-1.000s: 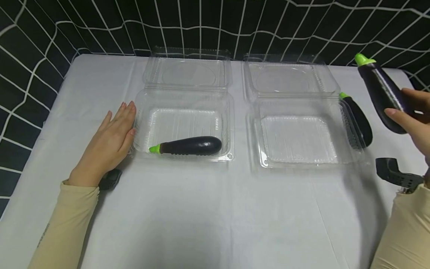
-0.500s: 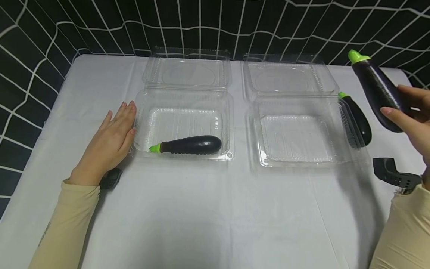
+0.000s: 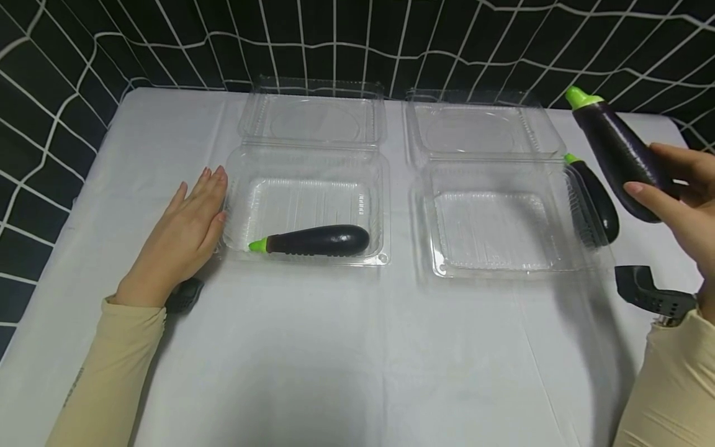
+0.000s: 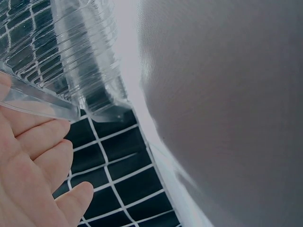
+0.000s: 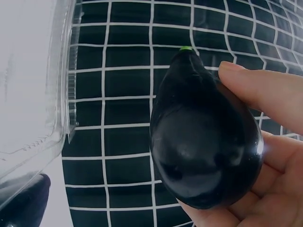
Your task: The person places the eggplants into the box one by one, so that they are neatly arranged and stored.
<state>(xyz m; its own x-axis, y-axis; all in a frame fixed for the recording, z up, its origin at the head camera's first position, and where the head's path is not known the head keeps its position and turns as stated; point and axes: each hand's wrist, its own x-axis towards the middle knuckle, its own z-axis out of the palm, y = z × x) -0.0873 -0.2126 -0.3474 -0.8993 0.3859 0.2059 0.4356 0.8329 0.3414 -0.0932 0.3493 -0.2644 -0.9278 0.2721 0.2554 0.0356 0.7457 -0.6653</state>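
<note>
Some lettering [image 3: 73, 386] on a sleeve [image 3: 114, 366] is illegible; right fingers [image 3: 681, 160] grasp an eggplant [image 3: 617, 155], left fingers [image 3: 215, 190] straight.

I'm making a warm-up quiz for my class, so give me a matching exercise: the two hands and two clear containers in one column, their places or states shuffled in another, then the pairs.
1. Left hand
2. Right hand
3. Left container
4. Right container

A. One eggplant lies inside it
B. Grips a raised eggplant
C. Another eggplant lies just outside its right side
D. Is at the left container's outer left side

Pairs: 1-D, 2-B, 3-A, 4-C
</note>
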